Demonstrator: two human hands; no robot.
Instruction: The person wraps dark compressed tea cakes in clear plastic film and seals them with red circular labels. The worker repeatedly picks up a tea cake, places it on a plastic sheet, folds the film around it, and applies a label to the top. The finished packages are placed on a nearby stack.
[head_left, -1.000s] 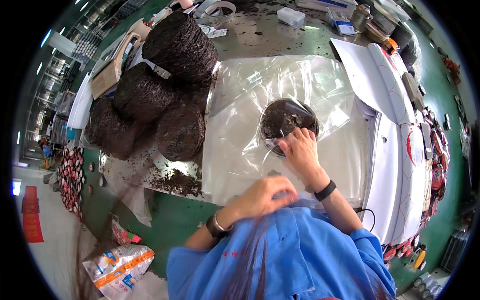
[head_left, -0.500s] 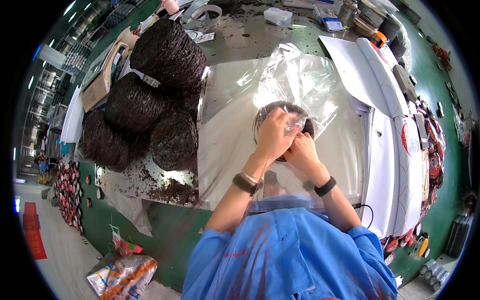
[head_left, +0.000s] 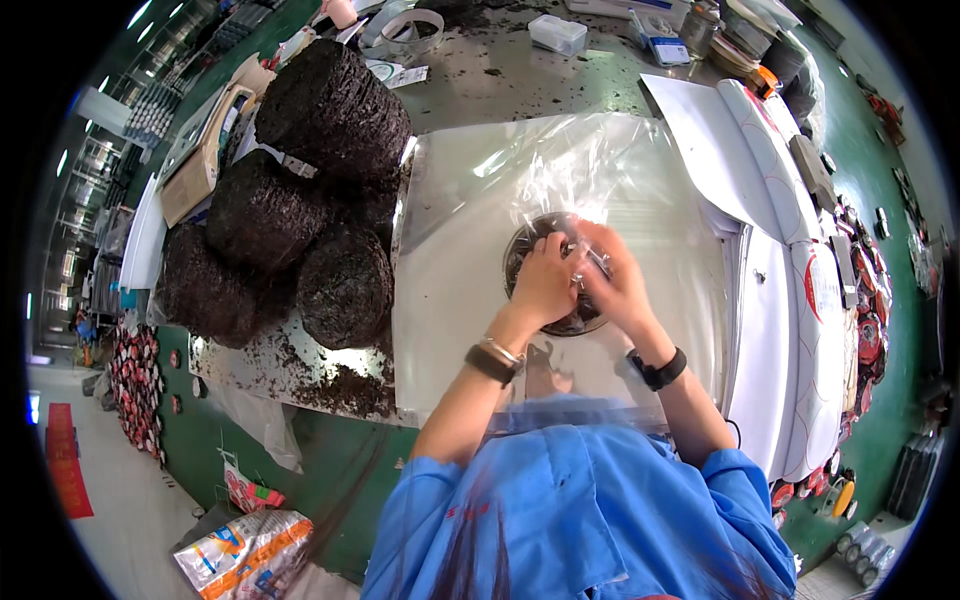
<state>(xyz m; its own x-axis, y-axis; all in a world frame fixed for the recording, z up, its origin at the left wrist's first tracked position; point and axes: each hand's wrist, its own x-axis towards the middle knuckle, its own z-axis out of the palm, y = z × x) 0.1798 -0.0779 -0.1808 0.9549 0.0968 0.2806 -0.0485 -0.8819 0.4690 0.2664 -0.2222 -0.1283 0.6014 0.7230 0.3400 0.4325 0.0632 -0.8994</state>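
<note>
A round shallow dish (head_left: 513,262) lies under my hands on a clear plastic sheet, with dark material in it. Clear plastic film (head_left: 575,165) spreads from the dish toward the far side, and its near part is bunched between my fingers. My left hand (head_left: 546,282) is closed on this bunched film over the middle of the dish. Against it on the right, my right hand (head_left: 617,280) also grips the film, its fingers curled and slightly blurred. Both hands partly hide the dish and what is in it.
At left several dark brown compressed blocks (head_left: 335,110) are piled on a metal tray (head_left: 235,370) strewn with crumbs. White paper sheets and a roll (head_left: 775,190) border the right side. At the back are a clear plastic box (head_left: 558,35) and a tape roll (head_left: 412,32).
The raised, loose plastic film now lies lower and is drawn in toward the dish. My right hand has moved up and away from me, now turned beside the left.
</note>
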